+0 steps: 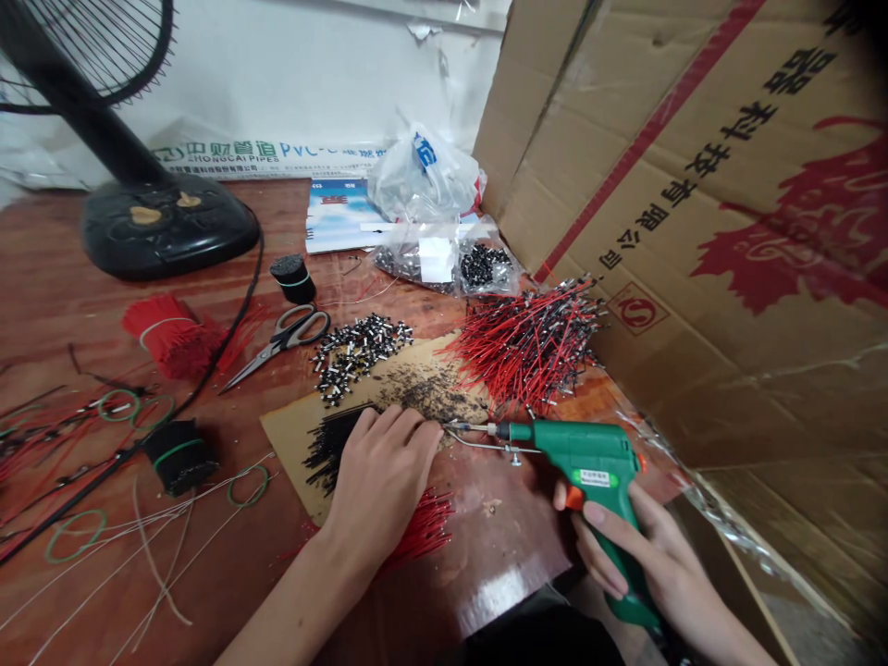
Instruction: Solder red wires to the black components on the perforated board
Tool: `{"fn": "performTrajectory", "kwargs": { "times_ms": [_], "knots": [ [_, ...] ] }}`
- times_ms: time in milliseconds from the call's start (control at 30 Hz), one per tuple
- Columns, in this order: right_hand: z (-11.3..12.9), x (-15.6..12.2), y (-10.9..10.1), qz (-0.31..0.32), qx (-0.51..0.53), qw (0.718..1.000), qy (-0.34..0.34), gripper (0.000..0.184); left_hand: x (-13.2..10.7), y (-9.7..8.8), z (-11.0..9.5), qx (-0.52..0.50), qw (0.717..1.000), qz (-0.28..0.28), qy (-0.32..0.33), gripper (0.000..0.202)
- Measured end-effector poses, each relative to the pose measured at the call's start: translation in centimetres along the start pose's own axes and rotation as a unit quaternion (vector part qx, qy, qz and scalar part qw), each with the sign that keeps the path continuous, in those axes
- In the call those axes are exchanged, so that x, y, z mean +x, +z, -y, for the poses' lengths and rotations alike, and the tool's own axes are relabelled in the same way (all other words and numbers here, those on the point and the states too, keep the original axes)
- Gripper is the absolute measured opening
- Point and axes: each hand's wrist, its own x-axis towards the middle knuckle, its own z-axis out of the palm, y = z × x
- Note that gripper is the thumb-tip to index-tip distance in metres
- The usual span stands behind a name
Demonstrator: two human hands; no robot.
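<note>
My right hand (642, 546) is wrapped round the handle of a green soldering gun (583, 444), a finger at its orange trigger. The gun's metal tip points left, with a thin bent metal tube below it. My left hand (392, 453) is closed, its fingertips right at the tip. What those fingers pinch is too small and hidden to make out. Under and beside this hand lie cut black wires (333, 449) on a piece of cardboard (295, 430). Red wires (426, 527) show below the wrist. Dark specks cover the cardboard behind the fingers.
A heap of red and black wires with small parts (527, 342) lies behind the gun. Small black-and-silver parts (361, 351), scissors (277, 342), a red wire bundle (166, 328) and plastic bags (426, 176) stand further back. A fan (166, 222) is left; a large carton (666, 231) walls the right.
</note>
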Motion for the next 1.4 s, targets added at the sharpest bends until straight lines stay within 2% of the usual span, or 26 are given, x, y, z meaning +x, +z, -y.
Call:
{"fn": "performTrajectory", "kwargs": {
  "times_ms": [433,867,1033,1133,1400],
  "knots": [
    [0.08,-0.14,0.02,0.012,0.024,1.0,0.014,0.037,0.04,-0.04,-0.09,0.002,1.0,-0.002,-0.004,0.011],
    [0.14,-0.36,0.12,0.008,0.042,0.999,0.025,0.042,0.02,-0.08,-0.1,-0.006,1.0,0.012,-0.008,0.012],
    [0.29,-0.53,0.28,-0.019,-0.014,1.0,-0.007,0.046,-0.16,-0.05,-0.12,-0.009,1.0,0.008,-0.008,0.012],
    [0.56,-0.62,0.47,-0.03,-0.053,0.998,-0.004,0.049,-0.14,0.01,-0.13,-0.006,1.0,0.008,-0.006,0.012],
    [0.82,-0.59,0.78,-0.014,-0.041,0.999,0.005,0.048,-0.14,0.04,-0.03,-0.013,1.0,0.013,-0.003,0.011]
  ]
}}
